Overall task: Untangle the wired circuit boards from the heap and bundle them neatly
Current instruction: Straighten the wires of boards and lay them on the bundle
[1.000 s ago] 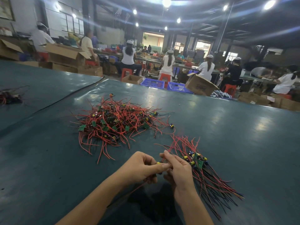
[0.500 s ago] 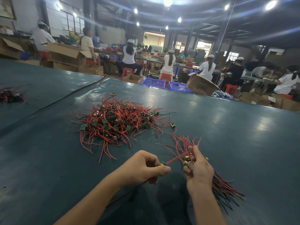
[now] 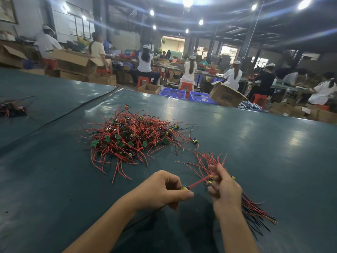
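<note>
Well, the desk (image 3: 255,143) is covered in a dark teal sheet, smooth and glossy enough to throw back the ceiling lamps in pale patches. Toward its middle, a little left, sits the heap (image 3: 131,137). It is a loose, springy nest of thin red wires with a few black ones. Small green rectangular boards and stubby yellow parts poke out, and wire ends splay on every side. Nearer the person, the two hands are close together but not touching. The left hand (image 3: 164,190) is curled, thumb and forefinger pinching one small wired board (image 3: 184,187) with a yellow part on it. From it a red wire (image 3: 198,181) runs straight up and right into the other hand's fingers. The right hand (image 3: 226,189), slightly blurred, is closed round the bundle (image 3: 255,210). Its red ends fan upward past the fingers, and long red and black tails stream out fairly parallel below the wrist. This bundle sits right of the heap and apart from it. At the far left edge lies a smaller dark tangle (image 3: 12,108). Beyond the desk stand brown cardboard boxes (image 3: 226,96) and blue plastic crates (image 3: 173,93).
</note>
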A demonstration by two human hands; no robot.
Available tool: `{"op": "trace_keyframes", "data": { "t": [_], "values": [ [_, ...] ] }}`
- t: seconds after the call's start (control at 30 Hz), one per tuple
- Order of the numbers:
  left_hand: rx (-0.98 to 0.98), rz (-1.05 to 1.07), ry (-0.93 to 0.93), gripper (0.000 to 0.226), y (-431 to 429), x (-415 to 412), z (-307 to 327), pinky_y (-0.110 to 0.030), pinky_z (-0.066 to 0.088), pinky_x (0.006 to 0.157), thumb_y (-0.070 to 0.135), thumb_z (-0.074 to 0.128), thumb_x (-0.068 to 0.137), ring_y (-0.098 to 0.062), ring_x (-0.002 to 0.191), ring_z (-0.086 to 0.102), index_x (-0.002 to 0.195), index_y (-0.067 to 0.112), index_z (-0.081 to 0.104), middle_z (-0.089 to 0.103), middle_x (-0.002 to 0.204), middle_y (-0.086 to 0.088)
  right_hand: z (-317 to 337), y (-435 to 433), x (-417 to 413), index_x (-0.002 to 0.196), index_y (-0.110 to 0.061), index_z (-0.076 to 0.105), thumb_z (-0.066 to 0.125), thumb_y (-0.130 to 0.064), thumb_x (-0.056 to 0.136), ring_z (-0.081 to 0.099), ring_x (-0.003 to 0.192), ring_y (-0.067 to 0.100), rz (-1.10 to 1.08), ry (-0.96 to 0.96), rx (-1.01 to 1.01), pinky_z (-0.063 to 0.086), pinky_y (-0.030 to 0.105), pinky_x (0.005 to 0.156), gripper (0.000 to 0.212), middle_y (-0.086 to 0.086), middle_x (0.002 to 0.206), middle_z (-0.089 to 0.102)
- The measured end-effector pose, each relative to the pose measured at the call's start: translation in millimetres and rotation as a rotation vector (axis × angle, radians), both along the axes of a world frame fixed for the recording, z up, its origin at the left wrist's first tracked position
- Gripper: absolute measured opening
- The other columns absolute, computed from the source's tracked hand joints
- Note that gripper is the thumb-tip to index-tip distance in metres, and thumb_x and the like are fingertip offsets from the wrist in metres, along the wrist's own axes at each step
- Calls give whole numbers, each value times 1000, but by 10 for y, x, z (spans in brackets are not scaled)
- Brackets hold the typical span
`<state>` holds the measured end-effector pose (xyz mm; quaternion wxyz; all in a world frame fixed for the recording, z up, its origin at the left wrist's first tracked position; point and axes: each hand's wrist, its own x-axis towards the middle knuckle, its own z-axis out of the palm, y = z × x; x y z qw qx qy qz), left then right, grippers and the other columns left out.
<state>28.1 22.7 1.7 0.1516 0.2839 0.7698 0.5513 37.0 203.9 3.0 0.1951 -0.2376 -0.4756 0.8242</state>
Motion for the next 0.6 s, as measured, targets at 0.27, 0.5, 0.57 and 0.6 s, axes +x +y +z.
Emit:
{"op": "trace_keyframes", "data": {
  "t": [0.27,0.5,0.57,0.6],
  "values": [
    [51,41,-18,18,-43,-22,15,-22,49,58,33,73,85,-11,55,62,69,24,70,68,61,2,-47,-7,20,76,-14,75,67,-38,89,32,37,2,-44,89,97,28,16,33,29,-8,53,48],
    [198,284,-55,24,21,-37,35,-20,47,52,25,61,93,-6,53,62,87,7,75,70,65,0,-114,-444,157,73,-22,78,69,-42,77,69,67,12,368,161,529,56,24,64,22,0,71,74],
    [208,238,-106,24,30,-30,50,-15,47,53,19,55,97,-3,57,64,94,5,74,72,71,1,-129,-460,145,69,-22,78,72,-28,83,68,64,9,293,184,572,54,21,62,16,2,69,74],
    [200,188,-129,24,40,-19,49,-15,48,54,16,53,98,-3,60,65,99,4,73,73,77,-2,-138,-442,127,68,-19,78,72,-23,86,66,63,9,247,164,580,54,22,61,19,2,67,73]
  ]
}}
